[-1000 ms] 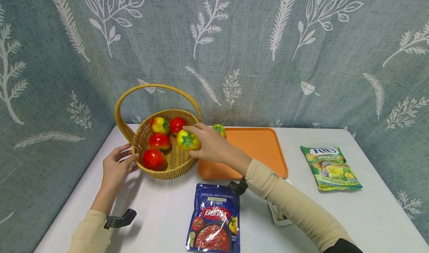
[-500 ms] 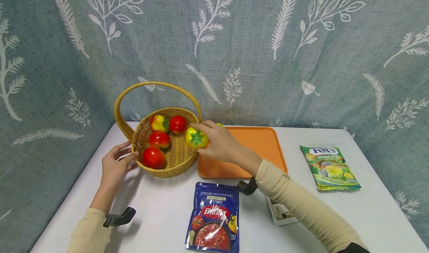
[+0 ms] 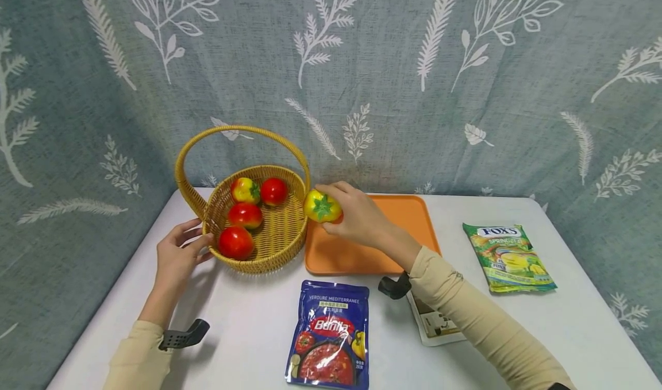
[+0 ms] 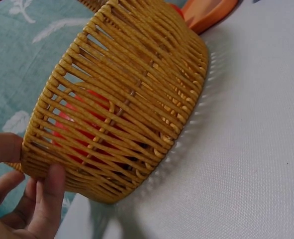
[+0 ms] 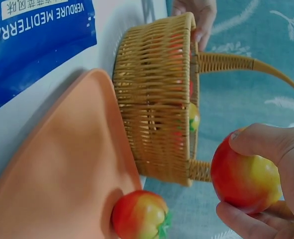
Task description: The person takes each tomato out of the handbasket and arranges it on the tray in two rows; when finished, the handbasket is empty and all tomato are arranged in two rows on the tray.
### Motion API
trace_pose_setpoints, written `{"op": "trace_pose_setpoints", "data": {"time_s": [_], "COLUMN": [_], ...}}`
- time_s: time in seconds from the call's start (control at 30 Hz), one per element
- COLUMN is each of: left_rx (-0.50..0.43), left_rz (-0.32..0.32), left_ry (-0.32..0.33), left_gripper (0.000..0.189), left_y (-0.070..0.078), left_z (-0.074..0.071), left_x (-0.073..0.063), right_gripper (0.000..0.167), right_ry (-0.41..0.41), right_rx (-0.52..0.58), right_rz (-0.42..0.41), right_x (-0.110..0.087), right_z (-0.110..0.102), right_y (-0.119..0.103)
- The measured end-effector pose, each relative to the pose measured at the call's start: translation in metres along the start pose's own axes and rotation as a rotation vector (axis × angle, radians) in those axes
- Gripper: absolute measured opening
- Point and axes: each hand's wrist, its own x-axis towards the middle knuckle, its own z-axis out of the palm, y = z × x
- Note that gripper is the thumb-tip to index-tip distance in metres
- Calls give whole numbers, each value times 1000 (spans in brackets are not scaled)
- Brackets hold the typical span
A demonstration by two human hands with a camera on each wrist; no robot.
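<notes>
My left hand (image 3: 177,253) pinches the near-left rim of a yellow wicker basket (image 3: 266,262); its fingers lie against the weave in the left wrist view. Inside the basket are several red fruits, one of them a red tomato (image 3: 236,243), and a red-and-yellow one with green leaves (image 3: 245,190). My right hand (image 3: 362,216) holds a red-and-yellow tomato (image 3: 322,206) with a star of green leaves, raised beside the basket's right rim, over the orange tray (image 3: 408,223). A second red-and-yellow tomato (image 5: 139,215) rests on the tray in the right wrist view; my right hand hides it in the head view.
A blue sauce pouch (image 3: 328,335) lies in front of the tray. A white-edged flat item (image 3: 437,324) is partly under the right forearm. A green Fox's candy bag (image 3: 511,259) lies at the right. The basket's tall handle (image 3: 243,129) arches over it; a patterned curtain stands behind.
My right hand has moved right with the tomato, from over the basket's inside to past its right rim, above the tray. My left hand stays on the basket rim.
</notes>
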Motion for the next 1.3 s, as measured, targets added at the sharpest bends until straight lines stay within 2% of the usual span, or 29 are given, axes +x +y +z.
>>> {"op": "trace_pose_setpoints", "data": {"time_s": [0.43,0.83,1.3], "left_rx": [36,13,-10], "left_rz": [7,7,-6], "left_ry": [0,8,11], "left_gripper": [51,50,52], "left_y": [0,0,1], "left_z": [0,-1,-1], "left_x": [-1,-2,-1], "right_gripper": [70,72,70], "right_ry": [33,12,38], "right_rx": [-28,-44,-44], "right_rz": [48,132,204], "right_x": [-8,-13,-17], "right_z": [-7,-11,-11], "right_y": [23,54,84]}}
